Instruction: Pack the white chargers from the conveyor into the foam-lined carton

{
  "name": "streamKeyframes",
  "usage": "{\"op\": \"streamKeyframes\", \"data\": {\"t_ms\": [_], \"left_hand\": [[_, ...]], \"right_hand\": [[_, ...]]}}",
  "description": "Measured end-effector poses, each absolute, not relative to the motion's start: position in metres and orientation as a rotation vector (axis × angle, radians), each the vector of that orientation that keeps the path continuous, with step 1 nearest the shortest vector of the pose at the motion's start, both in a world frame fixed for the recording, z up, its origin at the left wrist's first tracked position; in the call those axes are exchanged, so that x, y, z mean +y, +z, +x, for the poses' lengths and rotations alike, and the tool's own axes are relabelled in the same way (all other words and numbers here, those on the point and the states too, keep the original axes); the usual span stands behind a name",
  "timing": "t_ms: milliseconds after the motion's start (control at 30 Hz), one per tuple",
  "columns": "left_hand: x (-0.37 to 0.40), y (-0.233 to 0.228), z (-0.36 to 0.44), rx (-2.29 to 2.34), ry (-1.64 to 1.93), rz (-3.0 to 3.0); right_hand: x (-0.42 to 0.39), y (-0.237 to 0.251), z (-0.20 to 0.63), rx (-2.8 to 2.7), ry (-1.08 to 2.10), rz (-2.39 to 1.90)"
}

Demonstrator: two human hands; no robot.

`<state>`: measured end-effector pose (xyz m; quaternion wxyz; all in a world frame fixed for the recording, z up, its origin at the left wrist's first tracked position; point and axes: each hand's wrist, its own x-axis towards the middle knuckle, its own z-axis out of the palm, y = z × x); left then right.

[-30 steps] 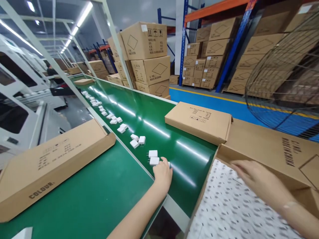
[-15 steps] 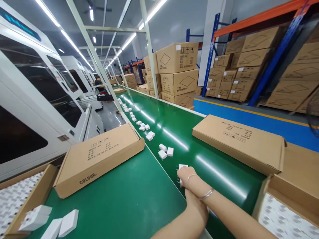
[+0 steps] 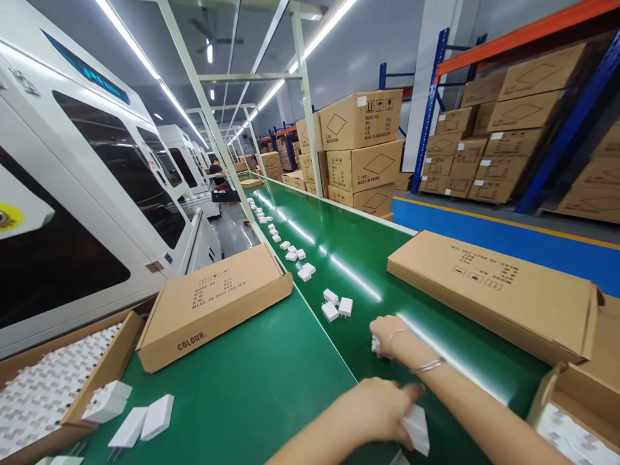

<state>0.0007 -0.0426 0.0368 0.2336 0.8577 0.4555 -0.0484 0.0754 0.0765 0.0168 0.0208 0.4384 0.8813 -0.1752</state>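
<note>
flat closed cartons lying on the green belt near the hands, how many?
2. One flat carton printed COLOUR lies on the near-left belt section, beside the loose white chargers. The other flat carton lies on the right side of the belt, beyond the right hand. More farther up may be hidden.

My right hand covers most of a white plug on the belt, so I cannot tell my grip. My left hand hides part of another white plug. The open box at right is cut by the edge. Far plugs are too small to tell.
</note>
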Motion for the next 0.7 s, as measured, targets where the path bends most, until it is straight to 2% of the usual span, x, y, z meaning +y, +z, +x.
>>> {"op": "streamKeyframes", "data": {"t_ms": [167,367,567,700], "left_hand": [[-0.014,0.068,-0.008,1.730,-0.412,2.292],[0.033,0.040,0.039,1.836,-0.470,2.265],[0.030,0.022,0.026,1.753,-0.323,2.303],[0.019,0.009,-0.007,1.667,-0.045,2.205]], "right_hand": [[0.080,0.019,0.157,2.657,-0.621,1.505],[0.061,0.004,0.171,2.650,-0.730,1.657],[0.054,-0.014,0.169,2.669,-0.771,1.668],[0.043,-0.009,0.165,2.785,-0.753,1.637]]}}
